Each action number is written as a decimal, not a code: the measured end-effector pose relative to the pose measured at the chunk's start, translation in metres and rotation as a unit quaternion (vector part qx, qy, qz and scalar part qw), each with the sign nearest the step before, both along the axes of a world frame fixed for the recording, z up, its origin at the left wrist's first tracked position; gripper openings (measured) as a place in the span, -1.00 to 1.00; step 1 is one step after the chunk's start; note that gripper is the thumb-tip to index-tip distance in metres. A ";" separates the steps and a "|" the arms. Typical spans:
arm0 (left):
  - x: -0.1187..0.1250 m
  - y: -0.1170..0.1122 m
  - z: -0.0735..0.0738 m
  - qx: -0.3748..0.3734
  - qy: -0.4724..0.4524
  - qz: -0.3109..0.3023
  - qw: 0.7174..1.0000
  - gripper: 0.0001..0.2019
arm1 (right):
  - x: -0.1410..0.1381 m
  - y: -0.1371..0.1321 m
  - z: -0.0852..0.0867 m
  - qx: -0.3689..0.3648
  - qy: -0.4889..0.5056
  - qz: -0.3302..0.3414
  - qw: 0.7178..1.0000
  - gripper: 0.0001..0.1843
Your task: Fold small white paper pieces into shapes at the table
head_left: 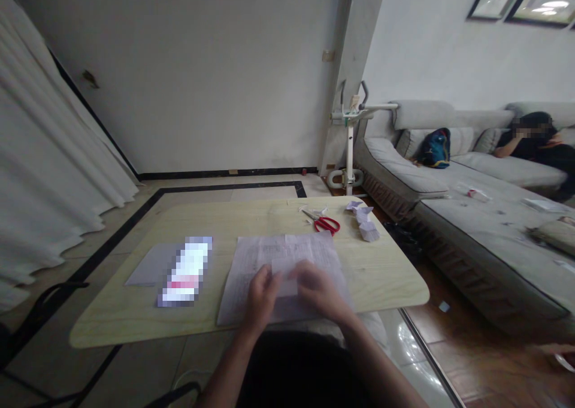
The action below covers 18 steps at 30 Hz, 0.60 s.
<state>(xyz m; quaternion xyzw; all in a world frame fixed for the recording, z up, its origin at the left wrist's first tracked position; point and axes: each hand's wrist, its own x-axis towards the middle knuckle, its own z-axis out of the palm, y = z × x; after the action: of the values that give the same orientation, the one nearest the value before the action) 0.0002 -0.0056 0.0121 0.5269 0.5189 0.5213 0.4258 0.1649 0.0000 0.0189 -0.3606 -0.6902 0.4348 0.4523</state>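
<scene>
Both of my hands meet over a small white piece of paper (284, 271) near the front edge of a pale wooden table (386, 276). My left hand (261, 297) has its fingers curled on the paper's left side. My right hand (318, 289) is blurred and pinches its right side. Under the small piece lies a larger printed sheet (245, 270). Red-handled scissors (324, 221) lie farther back, beside a few folded paper scraps (366, 223).
A blurred-out phone (185, 271) lies on a grey sheet (150, 264) at the table's left. A grey sofa (476, 216) fills the right, with a blue bag (435, 147) and a person (534, 141) at its far end. White curtains (49, 174) hang on the left.
</scene>
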 end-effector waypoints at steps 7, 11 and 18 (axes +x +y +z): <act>-0.001 -0.001 -0.002 -0.009 0.008 -0.017 1.000 -0.84 | 0.001 0.001 -0.001 -0.042 0.003 -0.010 0.999 -0.83; -0.001 -0.002 -0.002 -0.010 0.022 0.002 1.000 -0.80 | 0.000 0.000 0.001 -0.076 0.014 -0.003 0.997 -0.90; -0.005 0.001 -0.021 -0.064 -0.010 0.089 0.994 -0.71 | 0.000 -0.001 -0.001 -0.085 0.019 -0.060 0.994 -0.77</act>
<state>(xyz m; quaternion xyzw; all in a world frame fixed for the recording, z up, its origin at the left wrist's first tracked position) -0.0044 -0.0049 -0.0084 0.4453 0.5917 0.5281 0.4156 0.1652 -0.0006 0.0175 -0.4303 -0.6192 0.4711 0.4578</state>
